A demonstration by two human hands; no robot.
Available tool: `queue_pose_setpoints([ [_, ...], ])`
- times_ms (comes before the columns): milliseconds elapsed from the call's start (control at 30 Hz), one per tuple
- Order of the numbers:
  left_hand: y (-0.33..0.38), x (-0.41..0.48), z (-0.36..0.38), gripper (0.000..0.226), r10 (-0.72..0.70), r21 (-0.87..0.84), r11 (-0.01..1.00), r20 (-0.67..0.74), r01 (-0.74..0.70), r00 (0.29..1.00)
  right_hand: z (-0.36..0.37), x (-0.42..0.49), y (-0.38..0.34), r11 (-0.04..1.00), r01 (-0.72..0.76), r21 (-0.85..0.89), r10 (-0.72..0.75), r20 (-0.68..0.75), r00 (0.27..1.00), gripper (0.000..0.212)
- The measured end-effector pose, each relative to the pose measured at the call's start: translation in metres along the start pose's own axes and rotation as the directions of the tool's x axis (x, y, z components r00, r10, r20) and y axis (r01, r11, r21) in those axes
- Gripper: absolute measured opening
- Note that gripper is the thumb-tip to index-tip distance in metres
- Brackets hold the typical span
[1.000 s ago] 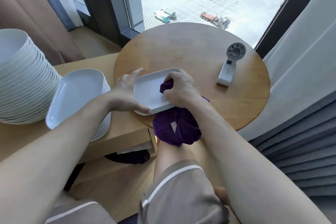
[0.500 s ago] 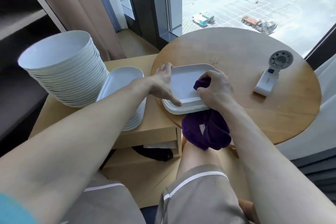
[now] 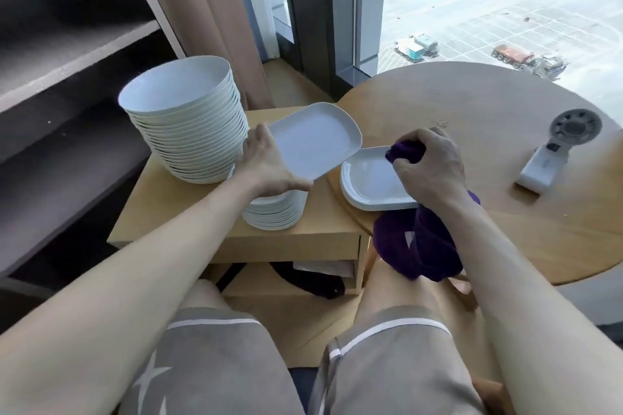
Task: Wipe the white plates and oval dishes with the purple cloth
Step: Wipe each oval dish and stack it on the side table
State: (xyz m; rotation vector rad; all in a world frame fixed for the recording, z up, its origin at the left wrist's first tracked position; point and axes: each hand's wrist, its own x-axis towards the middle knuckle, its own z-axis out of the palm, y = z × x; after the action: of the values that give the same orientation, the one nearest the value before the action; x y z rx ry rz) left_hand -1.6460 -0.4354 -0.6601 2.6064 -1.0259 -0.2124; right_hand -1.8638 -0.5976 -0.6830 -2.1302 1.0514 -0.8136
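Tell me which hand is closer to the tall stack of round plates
Left. The left hand, holding an oval dish, is right beside the tall stack of round plates. The right hand, gripping the purple cloth, is farther right over the round table.

A stack of bowls [image 3: 183, 118] stands left of the left hand [image 3: 269, 167]; dishes [image 3: 372, 184] lie under the right hand [image 3: 428, 167].

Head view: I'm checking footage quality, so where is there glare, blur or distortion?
In the head view, daylight from the window washes out the car park; the shelf at left is dark and smeared; the wide lens bends the window frame and stretches the forearms; the lifted oval dish stays sharp.
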Motion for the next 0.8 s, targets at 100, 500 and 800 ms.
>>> queue_pose_setpoints([
  [100, -0.011, -0.010, 0.003, 0.133, -0.115, -0.079, 0.991, -0.055, 0.110, 0.992, 0.003, -0.002, 0.000, 1.000, 0.025, -0.015, -0.025, 0.028, 0.999, 0.023],
  [500, -0.021, -0.029, 0.022, 0.121, -0.423, -0.267, 0.885, -0.122, 0.381, 0.898, 0.004, -0.001, 0.007, 0.999, -0.013, -0.051, 0.016, 0.075, 0.997, 0.025],
  [800, -0.029, -0.039, 0.028, 0.131, -0.496, -0.391, 0.803, -0.019, 0.450, 0.868, 0.002, -0.002, 0.010, 0.994, -0.067, -0.092, 0.071, 0.046, 0.996, 0.032],
])
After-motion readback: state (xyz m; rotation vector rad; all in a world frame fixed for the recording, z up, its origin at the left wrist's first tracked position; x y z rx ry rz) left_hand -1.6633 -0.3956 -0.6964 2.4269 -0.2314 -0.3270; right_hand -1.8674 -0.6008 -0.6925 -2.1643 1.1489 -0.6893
